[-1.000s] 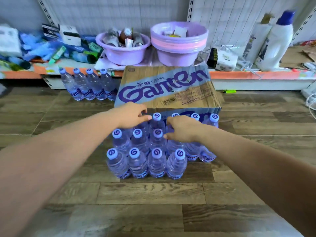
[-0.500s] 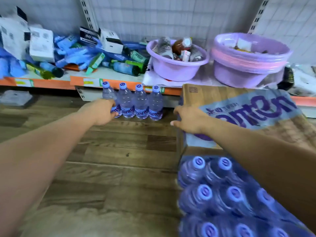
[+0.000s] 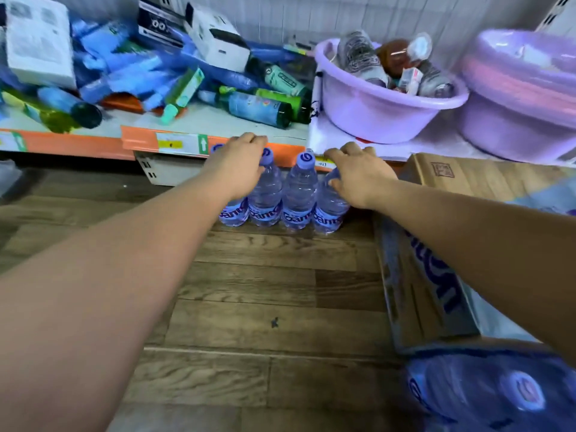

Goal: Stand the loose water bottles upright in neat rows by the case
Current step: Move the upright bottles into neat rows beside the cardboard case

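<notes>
Left hand (image 3: 237, 169) clasping leftmost bottle (image 3: 232, 215), right hand (image 3: 358, 179) clasping rightmost bottle (image 3: 330, 210); four-bottle row (image 3: 299, 194) standing upright straight ahead, against shelf base (image 3: 168, 173), just left of case (image 3: 467, 179); both hands equally near.

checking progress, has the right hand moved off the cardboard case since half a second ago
Yes. The right hand has left the cardboard case corner and gone left onto the rightmost water bottle of the row of four.
</notes>
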A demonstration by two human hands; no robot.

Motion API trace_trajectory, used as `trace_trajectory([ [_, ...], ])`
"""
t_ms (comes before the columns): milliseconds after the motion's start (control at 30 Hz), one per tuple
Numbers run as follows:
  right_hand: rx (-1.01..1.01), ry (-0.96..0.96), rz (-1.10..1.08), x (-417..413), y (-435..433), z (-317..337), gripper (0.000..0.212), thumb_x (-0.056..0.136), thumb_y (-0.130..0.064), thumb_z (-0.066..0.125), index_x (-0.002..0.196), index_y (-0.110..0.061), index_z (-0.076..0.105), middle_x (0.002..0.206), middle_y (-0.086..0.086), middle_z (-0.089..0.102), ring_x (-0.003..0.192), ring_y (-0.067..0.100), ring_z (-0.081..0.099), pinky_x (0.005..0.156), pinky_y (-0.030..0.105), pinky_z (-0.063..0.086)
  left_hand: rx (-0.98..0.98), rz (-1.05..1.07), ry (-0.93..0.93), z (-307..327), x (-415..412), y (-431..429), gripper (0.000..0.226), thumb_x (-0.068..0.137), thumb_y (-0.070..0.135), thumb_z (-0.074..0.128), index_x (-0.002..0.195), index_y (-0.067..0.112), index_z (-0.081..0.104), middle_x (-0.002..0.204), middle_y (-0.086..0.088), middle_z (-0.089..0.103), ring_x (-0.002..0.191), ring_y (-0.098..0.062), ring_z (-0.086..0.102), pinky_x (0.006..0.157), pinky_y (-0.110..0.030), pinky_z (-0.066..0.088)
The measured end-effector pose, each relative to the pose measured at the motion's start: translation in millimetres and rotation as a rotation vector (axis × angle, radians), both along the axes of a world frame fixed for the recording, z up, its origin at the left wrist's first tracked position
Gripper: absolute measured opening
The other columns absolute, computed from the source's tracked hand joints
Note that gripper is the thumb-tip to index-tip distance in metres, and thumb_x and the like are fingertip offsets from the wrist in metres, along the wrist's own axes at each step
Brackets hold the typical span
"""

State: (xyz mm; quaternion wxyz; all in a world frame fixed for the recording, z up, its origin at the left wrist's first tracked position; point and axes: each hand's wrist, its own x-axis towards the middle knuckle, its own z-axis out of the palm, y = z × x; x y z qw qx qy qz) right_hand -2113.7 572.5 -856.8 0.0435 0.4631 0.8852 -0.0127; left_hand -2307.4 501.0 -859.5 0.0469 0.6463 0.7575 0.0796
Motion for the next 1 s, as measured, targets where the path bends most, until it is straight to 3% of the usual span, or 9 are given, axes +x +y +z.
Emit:
trace_trajectory([
  [100,-0.028,-0.049,-0.009,-5,10,-8,0.048,0.095,-0.022,0.047,0.141,-0.016,0.034,0.135,0.016,0.037,0.120,0.043,0.042,0.094,0.046,0.043,-0.047,-0.064,0.011,-7,11,21,0.061,0.093,0.025,0.053,0.147,0.017,0.024,0.155,-0.007,0.023,0.141,-0.032,0.025,0.114,-0.046,0.026],
  [167,0.006,-0.062,-0.012,-6,12,-13,0.048,0.093,-0.016,0.049,0.139,-0.014,0.036,0.133,0.017,0.038,0.119,0.043,0.042,0.094,0.047,0.044,-0.028,-0.107,0.060,-8,19,31,0.062,0.092,0.034,0.053,0.146,0.021,0.026,0.156,-0.003,0.024,0.142,-0.031,0.022,0.116,-0.049,0.020],
  [300,0.073,-0.088,-0.026,-4,13,-13,0.042,0.089,0.000,0.050,0.130,-0.004,0.046,0.128,0.019,0.044,0.116,0.042,0.045,0.091,0.044,0.045,-0.004,-0.187,0.127,-14,38,46,0.041,0.088,0.023,0.058,0.128,0.022,0.049,0.125,-0.014,0.056,0.113,-0.036,0.054,0.087,-0.043,0.046],
  [367,0.087,-0.067,-0.046,-2,14,-11,0.037,0.088,0.000,0.050,0.126,-0.002,0.049,0.125,0.021,0.049,0.114,0.042,0.050,0.089,0.041,0.045,0.011,-0.172,0.138,-17,47,49,0.034,0.086,0.018,0.058,0.120,0.018,0.055,0.115,-0.017,0.060,0.105,-0.038,0.057,0.078,-0.042,0.047],
  [500,0.077,-0.015,-0.106,2,5,-8,0.032,0.086,0.002,0.051,0.117,0.000,0.054,0.121,0.024,0.055,0.112,0.042,0.054,0.086,0.039,0.047,0.002,-0.184,0.218,-13,67,45,0.029,0.085,0.005,0.053,0.114,0.004,0.052,0.114,-0.024,0.058,0.103,-0.043,0.057,0.070,-0.041,0.040],
  [667,0.016,-0.012,-0.051,25,-26,-4,0.035,0.085,0.003,0.050,0.120,-0.001,0.049,0.122,0.023,0.055,0.115,0.038,0.051,0.087,0.038,0.046,-0.053,-0.219,0.375,-4,93,20,0.035,0.085,0.002,0.052,0.120,0.000,0.043,0.123,-0.021,0.052,0.106,-0.042,0.058,0.071,-0.041,0.042],
  [800,0.016,-0.007,0.010,49,-53,12,0.041,0.084,0.006,0.050,0.124,-0.002,0.046,0.126,0.021,0.047,0.116,0.037,0.044,0.087,0.039,0.043,-0.066,-0.215,0.377,18,108,-1,0.034,0.084,-0.001,0.051,0.117,0.001,0.045,0.123,-0.019,0.049,0.106,-0.041,0.057,0.067,-0.038,0.038],
  [1000,-0.030,0.045,0.105,100,-82,74,0.030,0.085,-0.007,0.052,0.115,-0.006,0.057,0.121,0.019,0.055,0.113,0.033,0.052,0.090,0.032,0.042,-0.130,-0.179,0.261,80,142,-42,0.031,0.089,0.024,0.051,0.115,0.007,0.049,0.121,-0.017,0.052,0.108,-0.037,0.056,0.075,-0.037,0.041],
])
